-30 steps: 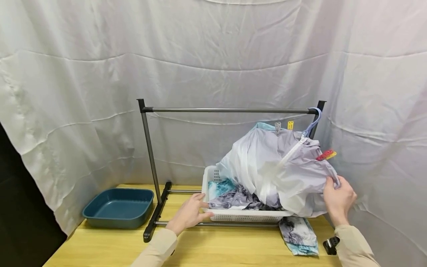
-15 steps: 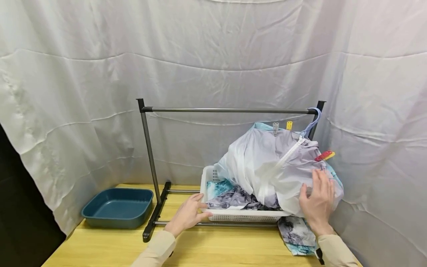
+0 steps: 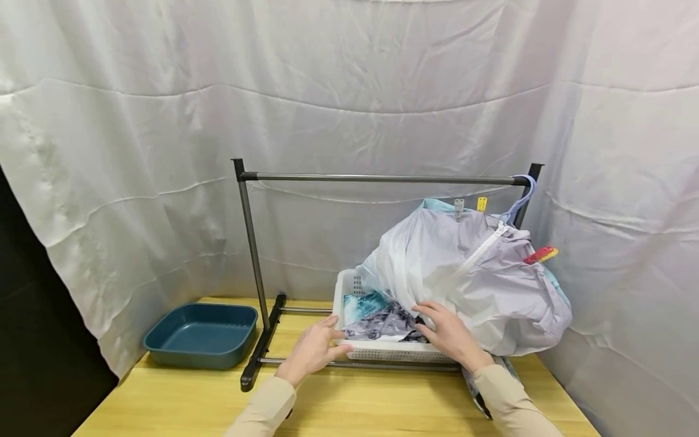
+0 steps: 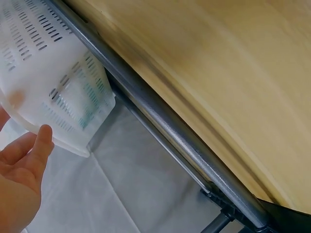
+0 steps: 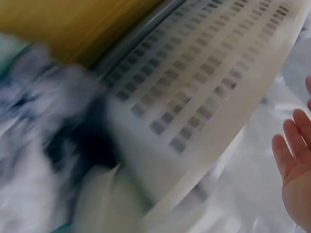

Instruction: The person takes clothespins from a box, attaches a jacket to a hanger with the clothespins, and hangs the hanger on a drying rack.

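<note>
On the yellow wooden tabletop, my left hand rests against the front left corner of the white slotted plastic laundry basket, fingers straight and relaxed, gripping nothing. From the left wrist camera, that hand shows its thumb touching the basket's perforated wall, with the dark grey metal base bar of the drying rack running just beside it.

My right hand lies over the front of the basket, fingers spread and extended, touching the pale lilac zip-up jacket where it spills over the rim, just beside the crumpled teal-and-grey patterned cloth heaped inside. The right wrist view is blurred, but it shows the open palm with fingers apart close to the basket's wall.

The basket sits between the base rails of the dark grey metal clothes rack, towards its right end. The jacket hangs from a pale purple hanger hooked on the top bar near the right post, with a grey peg and a yellow peg clipped at its top and a red-and-yellow clip on its right side. A teal rectangular plastic tray stands well apart to the left, on the table's far left corner. White draped sheeting forms the backdrop.
</note>
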A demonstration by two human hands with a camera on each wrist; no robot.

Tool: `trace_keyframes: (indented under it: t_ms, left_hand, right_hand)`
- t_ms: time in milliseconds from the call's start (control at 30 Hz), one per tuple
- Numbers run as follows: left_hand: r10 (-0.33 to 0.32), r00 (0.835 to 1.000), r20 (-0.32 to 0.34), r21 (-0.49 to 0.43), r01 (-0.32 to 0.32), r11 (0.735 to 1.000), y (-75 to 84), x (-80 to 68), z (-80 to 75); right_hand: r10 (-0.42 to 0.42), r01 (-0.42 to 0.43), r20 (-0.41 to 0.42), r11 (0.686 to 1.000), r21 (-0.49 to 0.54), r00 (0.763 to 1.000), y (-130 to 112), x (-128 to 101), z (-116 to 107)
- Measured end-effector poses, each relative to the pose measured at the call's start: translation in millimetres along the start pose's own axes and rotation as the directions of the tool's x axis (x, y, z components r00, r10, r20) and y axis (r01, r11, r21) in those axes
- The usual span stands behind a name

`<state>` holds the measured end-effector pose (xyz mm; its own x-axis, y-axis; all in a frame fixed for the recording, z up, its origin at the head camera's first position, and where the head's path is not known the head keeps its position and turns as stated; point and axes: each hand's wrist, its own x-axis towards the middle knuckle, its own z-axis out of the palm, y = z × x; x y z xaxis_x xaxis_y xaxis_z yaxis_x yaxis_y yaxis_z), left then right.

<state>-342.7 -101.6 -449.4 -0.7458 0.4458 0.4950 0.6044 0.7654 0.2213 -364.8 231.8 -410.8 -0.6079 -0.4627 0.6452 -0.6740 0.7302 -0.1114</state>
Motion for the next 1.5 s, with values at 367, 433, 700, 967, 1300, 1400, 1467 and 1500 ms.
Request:
trace_keyframes:
  t_ms: [367,433,700,967,1300,1400,1467,1500]
  left_hand:
    - [0.000,1.000,-0.012,0.005,0.000,1.000,-2.4,-0.5,1.4]
    - [0.000,1.000,-0.011,0.010,0.000,1.000,-2.5,0.7,1.7]
    - [0.011,1.000,-0.004,0.021,-0.011,1.000,-0.3,5.4,4.8]
    - [0.017,1.000,-0.006,0.037,-0.016,0.999,1.6,7.8,5.9]
    - [0.014,1.000,0.013,0.030,-0.014,0.999,3.1,7.1,6.7]
    - [-0.002,1.000,0.007,0.025,0.002,1.000,2.1,7.4,4.9]
    - [-0.007,1.000,0.003,0.019,0.007,1.000,1.6,8.3,4.0]
    - [-0.010,1.000,0.003,0.020,0.010,1.000,1.3,9.0,4.0]
  right_hand:
    - [-0.090,0.114,0.398,0.993,-0.038,0.913,-25.7,48.5,39.2]
    - [-0.107,0.148,0.433,0.987,-0.061,0.895,-28.3,55.2,47.0]
    - [-0.035,0.139,0.567,0.980,-0.141,0.823,-38.2,71.1,74.2]
    - [0.061,0.073,0.610,0.978,-0.194,0.790,-44.0,78.6,90.8]
    - [0.232,-0.167,0.637,0.973,-0.161,0.736,-33.3,67.1,111.8]
    - [0.275,-0.211,0.649,0.961,-0.177,0.709,-31.1,68.8,113.8]
    - [0.268,-0.179,0.643,0.963,-0.202,0.717,-30.4,70.4,114.4]
    - [0.258,-0.157,0.636,0.965,-0.212,0.728,-30.3,71.1,114.5]
